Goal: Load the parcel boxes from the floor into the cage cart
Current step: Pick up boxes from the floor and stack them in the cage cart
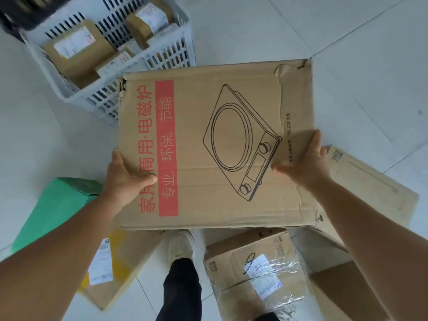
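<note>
Green wrapping marks a parcel (pixel 53 205) on the floor at eight o'clock, and white slotted plastic forms the cage cart (pixel 111 66) at eleven o'clock, already holding several small brown parcels. Next, the left hand (pixel 125 179) grips the near-left edge of the large cardboard box (pixel 208 147), thumb on top, the other fingers hidden under the edge. That box, printed with a cooker drawing, sits at centre, raised above the floor, its far-left corner close over the cart's rim. At three o'clock the right hand (pixel 305 158) grips the box's right side. Best to keep it level, carry it toward eleven o'clock, and lower it flat onto the parcels.
</note>
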### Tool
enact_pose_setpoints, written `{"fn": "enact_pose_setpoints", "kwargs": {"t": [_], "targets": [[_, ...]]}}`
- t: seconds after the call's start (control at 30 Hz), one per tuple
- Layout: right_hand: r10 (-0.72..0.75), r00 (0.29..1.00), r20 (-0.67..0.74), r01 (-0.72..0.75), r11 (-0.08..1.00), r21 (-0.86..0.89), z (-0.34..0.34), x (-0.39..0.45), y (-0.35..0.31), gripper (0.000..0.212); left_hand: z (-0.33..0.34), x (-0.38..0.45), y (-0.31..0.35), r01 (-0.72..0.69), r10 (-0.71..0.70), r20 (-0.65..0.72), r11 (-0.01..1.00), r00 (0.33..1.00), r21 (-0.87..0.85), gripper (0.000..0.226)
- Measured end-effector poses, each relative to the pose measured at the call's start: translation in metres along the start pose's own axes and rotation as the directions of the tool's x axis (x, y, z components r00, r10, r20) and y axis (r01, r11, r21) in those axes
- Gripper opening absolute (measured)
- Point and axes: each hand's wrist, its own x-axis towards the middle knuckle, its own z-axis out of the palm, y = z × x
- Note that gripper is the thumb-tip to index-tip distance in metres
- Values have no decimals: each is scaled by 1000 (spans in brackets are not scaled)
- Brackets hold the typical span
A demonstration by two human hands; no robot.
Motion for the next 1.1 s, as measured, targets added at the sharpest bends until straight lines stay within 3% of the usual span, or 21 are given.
{"fn": "enact_pose_setpoints", "kwargs": {"t": [0.27, 0.53, 1.1], "targets": [[-173, 985, -6, 173, 983, 64, -93, -81, -44, 130, -73, -123, 39, -19, 3, -166, 995, 986, -95, 74], [-327, 943, 55, 326, 945, 29, -169, -179, -69, 125, -120, -274, 44, -27, -43, -309, 976, 950, -217, 63], [-556, 827, 81, 553, 831, 59, -195, -431, -129, 125, -277, -519, -48, -131, -65, -517, 934, 853, -334, 70]]}}
